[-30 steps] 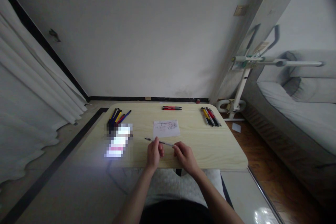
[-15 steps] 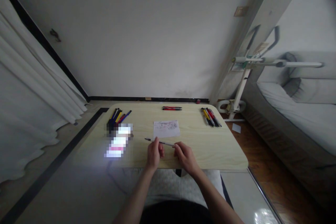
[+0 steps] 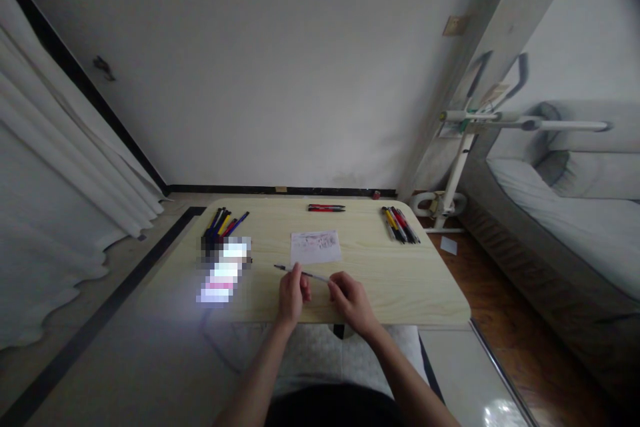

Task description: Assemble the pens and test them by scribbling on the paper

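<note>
Both my hands hold one thin grey pen [image 3: 314, 274] level above the near part of the light wooden table [image 3: 400, 280]. My left hand [image 3: 291, 293] pinches the pen near its dark tip, which points left. My right hand [image 3: 349, 299] grips the other end with closed fingers. Just beyond the pen lies a small white paper [image 3: 316, 246] with scribbles on it.
A bunch of coloured pens [image 3: 223, 223] lies at the far left, with a blurred patch below it. Two red and black pens [image 3: 326, 207] lie at the far edge. More pens [image 3: 400, 224] lie at the far right. A white exercise machine [image 3: 463, 153] and a grey sofa [image 3: 565, 200] stand to the right.
The hands and the pen have stayed in the same pose. The view has shifted slightly.
</note>
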{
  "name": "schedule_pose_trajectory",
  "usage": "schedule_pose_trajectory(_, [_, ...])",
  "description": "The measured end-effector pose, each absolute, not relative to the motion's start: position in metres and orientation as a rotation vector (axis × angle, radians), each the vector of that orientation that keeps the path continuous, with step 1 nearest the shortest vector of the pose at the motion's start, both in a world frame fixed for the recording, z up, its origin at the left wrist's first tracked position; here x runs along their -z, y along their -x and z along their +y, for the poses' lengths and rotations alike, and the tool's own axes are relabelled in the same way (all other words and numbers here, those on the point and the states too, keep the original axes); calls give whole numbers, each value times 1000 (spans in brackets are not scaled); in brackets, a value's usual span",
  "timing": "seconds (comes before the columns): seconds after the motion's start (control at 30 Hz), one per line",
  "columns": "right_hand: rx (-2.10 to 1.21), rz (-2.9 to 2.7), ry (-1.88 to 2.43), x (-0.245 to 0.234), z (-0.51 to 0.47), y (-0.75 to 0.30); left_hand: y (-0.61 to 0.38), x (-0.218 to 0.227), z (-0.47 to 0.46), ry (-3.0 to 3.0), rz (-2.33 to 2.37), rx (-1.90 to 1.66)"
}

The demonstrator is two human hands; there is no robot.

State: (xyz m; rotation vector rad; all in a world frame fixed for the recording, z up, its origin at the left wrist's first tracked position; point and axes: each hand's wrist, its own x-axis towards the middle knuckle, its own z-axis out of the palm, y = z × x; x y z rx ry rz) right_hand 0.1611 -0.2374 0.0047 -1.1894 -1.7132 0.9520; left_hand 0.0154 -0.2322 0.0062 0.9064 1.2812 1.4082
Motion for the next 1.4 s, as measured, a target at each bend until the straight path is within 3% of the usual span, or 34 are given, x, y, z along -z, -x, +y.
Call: schedule_pose_trajectory(1.4, [-916, -1737, 1211, -1, -237, -160, -16, -5, -232, -931, 1271, -1407])
